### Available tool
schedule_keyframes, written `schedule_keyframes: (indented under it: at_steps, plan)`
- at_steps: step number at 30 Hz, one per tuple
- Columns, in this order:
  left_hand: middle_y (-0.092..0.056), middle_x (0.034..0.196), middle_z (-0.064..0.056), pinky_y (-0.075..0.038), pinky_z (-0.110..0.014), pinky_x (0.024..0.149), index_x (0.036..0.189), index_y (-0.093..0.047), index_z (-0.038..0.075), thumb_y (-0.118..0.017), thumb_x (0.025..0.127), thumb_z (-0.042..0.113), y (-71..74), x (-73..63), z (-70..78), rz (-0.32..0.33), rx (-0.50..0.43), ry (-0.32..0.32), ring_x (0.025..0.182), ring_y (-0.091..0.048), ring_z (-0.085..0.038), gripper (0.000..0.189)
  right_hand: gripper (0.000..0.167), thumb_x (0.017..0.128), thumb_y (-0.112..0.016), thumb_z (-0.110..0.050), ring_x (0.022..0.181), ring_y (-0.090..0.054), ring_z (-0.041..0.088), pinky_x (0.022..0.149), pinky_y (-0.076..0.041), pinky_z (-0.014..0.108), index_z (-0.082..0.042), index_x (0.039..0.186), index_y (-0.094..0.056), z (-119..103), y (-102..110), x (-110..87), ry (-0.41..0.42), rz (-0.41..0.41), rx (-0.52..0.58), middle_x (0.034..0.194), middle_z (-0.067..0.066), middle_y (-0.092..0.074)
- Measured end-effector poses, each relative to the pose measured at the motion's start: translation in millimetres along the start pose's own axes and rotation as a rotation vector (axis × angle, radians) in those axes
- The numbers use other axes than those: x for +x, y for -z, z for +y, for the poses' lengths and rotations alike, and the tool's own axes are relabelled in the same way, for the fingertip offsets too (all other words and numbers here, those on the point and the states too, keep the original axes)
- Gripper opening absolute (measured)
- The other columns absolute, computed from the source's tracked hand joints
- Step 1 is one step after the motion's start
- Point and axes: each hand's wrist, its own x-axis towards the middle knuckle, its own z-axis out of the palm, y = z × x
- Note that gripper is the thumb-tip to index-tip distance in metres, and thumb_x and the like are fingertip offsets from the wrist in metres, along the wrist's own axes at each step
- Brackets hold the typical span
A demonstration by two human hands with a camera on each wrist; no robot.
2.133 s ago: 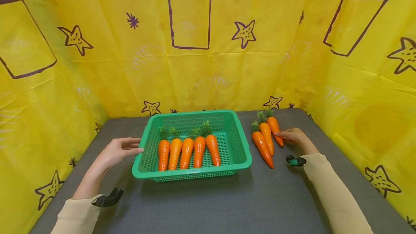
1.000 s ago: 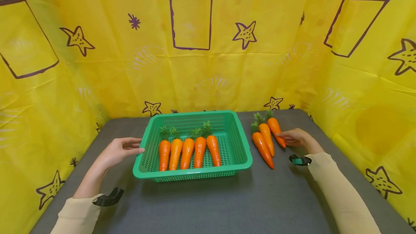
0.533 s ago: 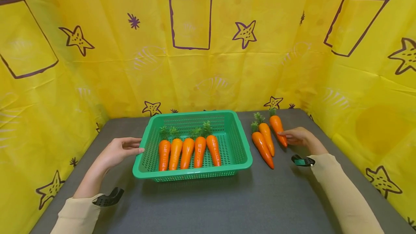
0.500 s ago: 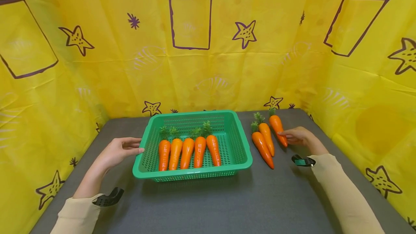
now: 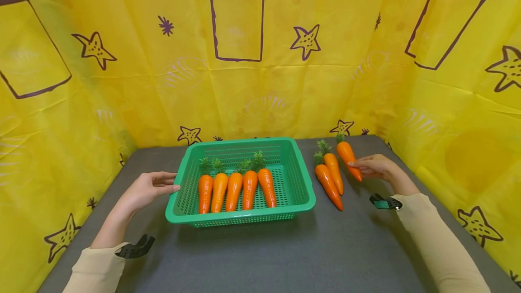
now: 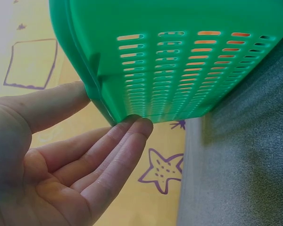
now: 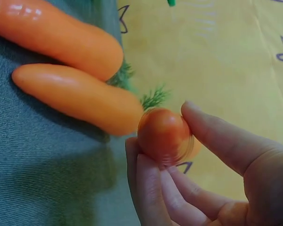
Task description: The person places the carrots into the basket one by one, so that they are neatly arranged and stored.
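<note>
On the right of the head view my right hand pinches an orange toy carrot by its lower part, thumb on one side and fingers on the other. The right wrist view shows that carrot end-on between the fingers. Two more carrots lie side by side just left of it, green tufts pointing away. My left hand rests its thumb and straight fingertips against the left end of a green plastic basket; the left wrist view shows them touching its rim and slotted wall.
Several carrots lie in a row inside the basket, leaving bare basket floor at their right. A dark grey cloth covers the table. Yellow curtains with starfish prints enclose the back and sides.
The right hand has shifted to the right with the pinched carrot, widening the gap to the two beside it. It now sits slightly higher in view. Left hand and basket have stayed put.
</note>
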Motion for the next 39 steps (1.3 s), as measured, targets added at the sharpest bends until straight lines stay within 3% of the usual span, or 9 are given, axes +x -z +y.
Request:
schedule_keyframes:
  at_steps: [13, 23, 30, 39]
  plan:
    - [-0.067, 0.113, -0.02, -0.049, -0.052, 0.089, 0.131, -0.054, -0.003, -0.07, 0.085, 0.038, 0.9, 1.2, -1.9, 0.005, -0.004, -0.006, 0.105, -0.064, -0.033, 0.063, 0.081, 0.09, -0.065, -0.038, 0.093, -0.068, 0.011, 0.093, -0.051, 0.04, 0.016, 0.14, -0.032, -25.4, -3.5, -21.5, 0.068, -0.01, -0.091, 0.121, 0.013, -0.061]
    - [-0.068, 0.111, -0.018, -0.049, -0.054, 0.089, 0.129, -0.055, -0.003, -0.07, 0.085, 0.04, 1.7, 4.1, -0.1, -0.02, 0.004, -0.004, 0.103, -0.065, -0.032, 0.064, 0.08, 0.089, -0.065, -0.037, 0.1, -0.068, 0.019, 0.088, -0.054, 0.035, 0.014, 0.141, -0.031, -43.8, -11.8, -37.4, 0.116, -0.04, -0.126, 0.136, 0.029, -0.047]
    - [-0.069, 0.11, -0.018, -0.05, -0.051, 0.088, 0.129, -0.055, -0.003, -0.071, 0.084, 0.038, 4.2, 5.4, -0.1, -0.021, 0.001, -0.02, 0.101, -0.066, -0.031, 0.062, 0.083, 0.088, -0.067, -0.041, 0.102, -0.067, 0.02, 0.093, -0.051, 0.04, 0.012, 0.141, -0.033, -58.6, -18.6, -43.5, 0.12, -0.046, -0.178, 0.138, 0.031, -0.043]
    - [-0.068, 0.111, -0.017, -0.05, -0.051, 0.088, 0.13, -0.055, -0.003, -0.07, 0.085, 0.04, 3.9, 4.7, -0.7, -0.023, 0.004, -0.005, 0.103, -0.065, -0.031, 0.064, 0.08, 0.087, -0.068, -0.04, 0.101, -0.067, 0.018, 0.09, -0.053, 0.037, 0.01, 0.14, -0.037, -70.6, -26.5, -47.0, 0.141, -0.078, -0.183, 0.137, 0.027, -0.047]
